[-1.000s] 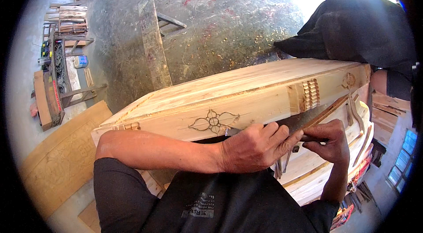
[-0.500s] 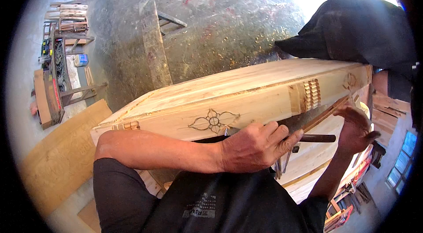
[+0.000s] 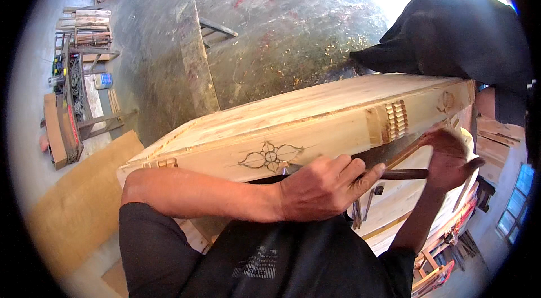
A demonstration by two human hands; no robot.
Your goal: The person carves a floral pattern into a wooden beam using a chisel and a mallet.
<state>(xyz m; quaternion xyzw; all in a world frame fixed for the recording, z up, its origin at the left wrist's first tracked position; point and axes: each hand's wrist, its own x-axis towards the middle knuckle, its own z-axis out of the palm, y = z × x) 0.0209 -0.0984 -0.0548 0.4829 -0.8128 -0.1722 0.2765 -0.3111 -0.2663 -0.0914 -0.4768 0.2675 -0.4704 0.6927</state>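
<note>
A: In the head view, where's the tool?

B: The tool [image 3: 406, 174] lies across the person's front, under the near face of the wood [image 3: 338, 137]. A bright tip shows just below the flower [image 3: 271, 156], left of the knuckles; the dark shaft sticks out to the right.

A: How would it handle?

B: Stiff and fairly light, I'd judge, with a smooth shaft that might slip in a sweaty grip. The tip is probably sharp, so hold the shaft, well back from it. The wood looks thick and heavy, yet the flower's thin lines could chip.

A: And the hands?

B: The left hand [image 3: 315, 188] is wrapped round the middle of the tool, fingers curled, thumb along the shaft. Its forearm crosses in front of the wood's left end.

A: The right?

B: The right hand [image 3: 448, 148] is open and grips nothing, fingers and thumb apart, by the shaft's right end. Whether the two touch, I can't tell.
</note>
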